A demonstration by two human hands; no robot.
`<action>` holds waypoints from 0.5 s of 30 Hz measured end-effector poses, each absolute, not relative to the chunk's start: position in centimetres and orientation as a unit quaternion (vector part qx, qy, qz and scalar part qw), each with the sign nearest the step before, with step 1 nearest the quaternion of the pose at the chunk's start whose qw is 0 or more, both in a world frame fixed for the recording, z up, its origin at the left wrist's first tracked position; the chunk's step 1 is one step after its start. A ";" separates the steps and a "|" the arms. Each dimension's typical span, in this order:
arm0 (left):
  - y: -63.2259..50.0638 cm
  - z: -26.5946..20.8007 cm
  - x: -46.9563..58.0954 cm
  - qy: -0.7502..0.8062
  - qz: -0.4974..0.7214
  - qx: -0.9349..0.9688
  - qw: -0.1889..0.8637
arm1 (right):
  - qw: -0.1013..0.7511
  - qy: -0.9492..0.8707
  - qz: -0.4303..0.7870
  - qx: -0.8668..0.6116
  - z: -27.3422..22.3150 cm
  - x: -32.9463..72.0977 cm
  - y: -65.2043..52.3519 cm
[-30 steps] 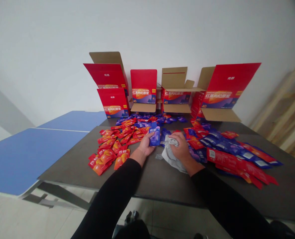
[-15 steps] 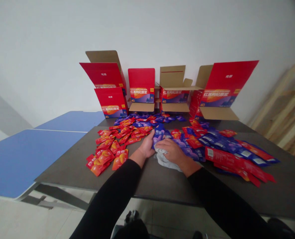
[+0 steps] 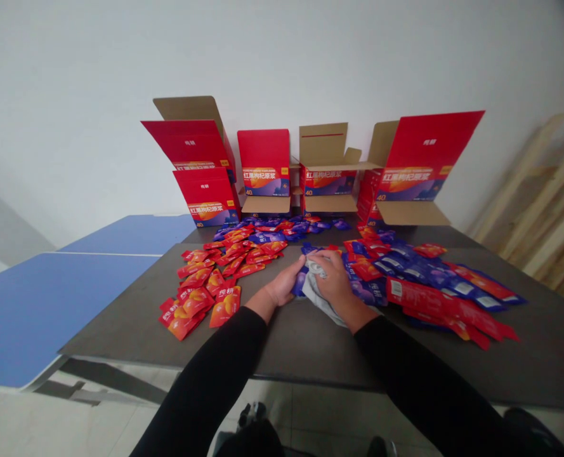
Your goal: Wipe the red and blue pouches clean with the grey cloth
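My left hand (image 3: 283,284) is closed on the left edge of a purple pouch (image 3: 299,284), which stands tilted just above the dark table (image 3: 282,346). A grey cloth (image 3: 316,287) is gripped in my right hand (image 3: 333,279) and pressed against the front of that pouch, covering most of it. The cloth's loose end hangs down to the tabletop. Left of my hands lies a spread of red pouches (image 3: 226,303). Close to my right hand are more purple pouches (image 3: 371,292), overlapping one another.
Open red cartons (image 3: 210,200) line the back by the wall, with another large carton (image 3: 408,184) at right. Red strips of pouches (image 3: 441,308) lie on the right. A blue table (image 3: 110,273) adjoins on the left; wooden boards (image 3: 543,203) lean at far right.
My right hand and the cloth have moved up over the pouch, whose printed front was visible before. My left hand keeps its hold. The view has shifted slightly.
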State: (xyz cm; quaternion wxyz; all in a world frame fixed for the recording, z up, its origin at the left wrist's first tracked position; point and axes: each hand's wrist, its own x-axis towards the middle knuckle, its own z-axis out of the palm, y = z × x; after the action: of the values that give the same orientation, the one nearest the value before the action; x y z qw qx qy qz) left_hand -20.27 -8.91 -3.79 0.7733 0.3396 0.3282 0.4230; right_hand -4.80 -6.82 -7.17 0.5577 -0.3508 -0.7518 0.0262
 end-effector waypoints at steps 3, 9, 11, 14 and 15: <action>-9.4 -3.3 -20.2 0.299 0.448 0.377 0.753 | 0.576 -0.721 0.024 -0.385 -7.1 -4.8 -6.7; -9.4 -3.9 -20.5 0.283 0.435 0.428 0.740 | 0.599 -0.684 0.043 -0.415 -6.9 -4.8 -6.6; -9.2 -4.2 -20.7 0.289 0.428 0.428 0.741 | 0.606 -0.671 0.054 -0.424 -7.0 -4.7 -6.4; -9.1 -4.2 -21.2 0.312 0.417 0.422 0.742 | 0.616 -0.651 0.066 -0.438 -7.2 -4.6 -6.0; -9.1 -4.1 -21.4 0.319 0.413 0.419 0.743 | 0.619 -0.646 0.068 -0.441 -7.3 -4.6 -5.8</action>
State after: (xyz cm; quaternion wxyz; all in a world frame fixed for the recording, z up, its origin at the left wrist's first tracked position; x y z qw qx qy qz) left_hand -21.38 -9.09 -4.06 0.7428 0.4188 0.3195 0.4133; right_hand -4.59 -5.82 -7.25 0.6190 -0.4414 -0.6461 0.0679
